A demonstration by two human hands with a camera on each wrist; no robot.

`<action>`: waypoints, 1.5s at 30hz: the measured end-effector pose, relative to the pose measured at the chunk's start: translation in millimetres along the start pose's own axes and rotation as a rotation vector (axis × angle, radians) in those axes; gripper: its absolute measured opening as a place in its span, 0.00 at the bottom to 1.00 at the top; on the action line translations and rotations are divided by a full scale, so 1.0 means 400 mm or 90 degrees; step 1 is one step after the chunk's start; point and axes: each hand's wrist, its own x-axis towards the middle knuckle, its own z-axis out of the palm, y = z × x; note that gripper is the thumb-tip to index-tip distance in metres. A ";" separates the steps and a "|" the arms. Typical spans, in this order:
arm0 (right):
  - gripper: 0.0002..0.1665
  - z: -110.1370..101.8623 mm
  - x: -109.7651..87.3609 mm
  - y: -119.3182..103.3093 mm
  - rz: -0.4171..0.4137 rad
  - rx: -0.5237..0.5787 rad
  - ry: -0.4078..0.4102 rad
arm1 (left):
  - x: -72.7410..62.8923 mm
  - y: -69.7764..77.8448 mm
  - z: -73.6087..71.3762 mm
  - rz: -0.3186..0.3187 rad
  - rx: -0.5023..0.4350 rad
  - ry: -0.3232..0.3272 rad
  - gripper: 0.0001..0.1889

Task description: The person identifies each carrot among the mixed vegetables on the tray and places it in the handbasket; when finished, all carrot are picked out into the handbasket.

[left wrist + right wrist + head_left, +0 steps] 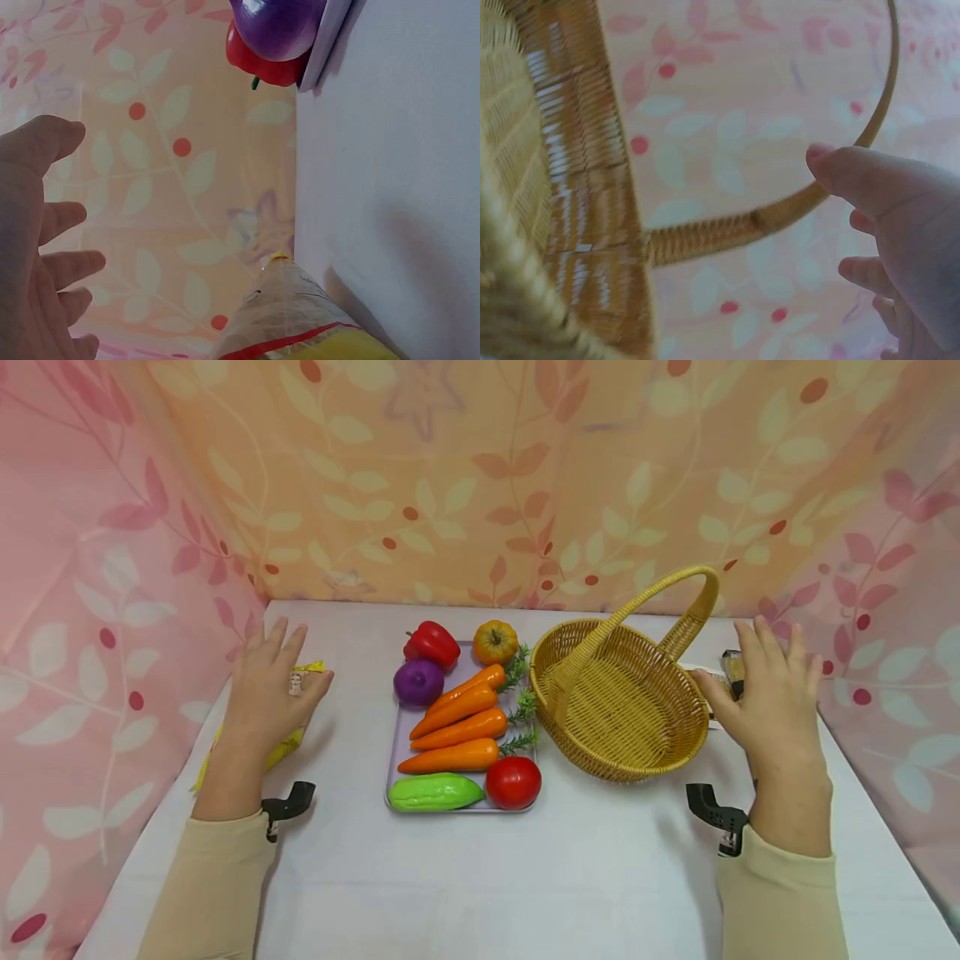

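My left hand (266, 697) is held with fingers extended over a yellow plastic packet (288, 743), which it partly hides. On the other side my right hand (780, 702) spreads its fingers just right of a wicker basket (622, 760), holding nothing. The basket has a tall arched handle (693, 610) and a bare woven floor. Between the hands lies a pale purple tray (397, 739). It bears several carrots (457, 756), a red bell pepper (432, 643), a purple round vegetable (418, 683), a small pumpkin (495, 642), a green cucumber-like vegetable (435, 792) and a tomato (513, 782).
Behind the right hand a small dark-and-gold package (733, 672) and a white label-like piece (708, 723) are partly hidden. The white table (480, 885) is bounded by a floral cloth (465, 485) at the back and sides.
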 end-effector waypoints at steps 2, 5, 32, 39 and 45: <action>0.52 -0.011 -0.002 -0.016 -0.018 0.014 0.005 | 0.001 0.005 -0.001 0.017 -0.018 0.002 0.40; 0.52 -0.027 -0.005 -0.040 -0.039 0.030 0.008 | 0.003 0.013 0.000 0.035 -0.038 -0.005 0.40; 0.44 -0.115 -0.128 -0.308 -0.268 0.223 -0.027 | -0.044 0.037 0.164 -0.009 -0.284 -0.171 0.33; 0.34 -0.101 -0.123 -0.376 -0.349 0.272 -0.063 | -0.062 0.040 0.224 -0.067 -0.346 -0.203 0.28; 0.26 -0.053 -0.116 -0.430 -0.381 0.281 -0.117 | -0.072 0.047 0.262 -0.047 -0.412 -0.176 0.18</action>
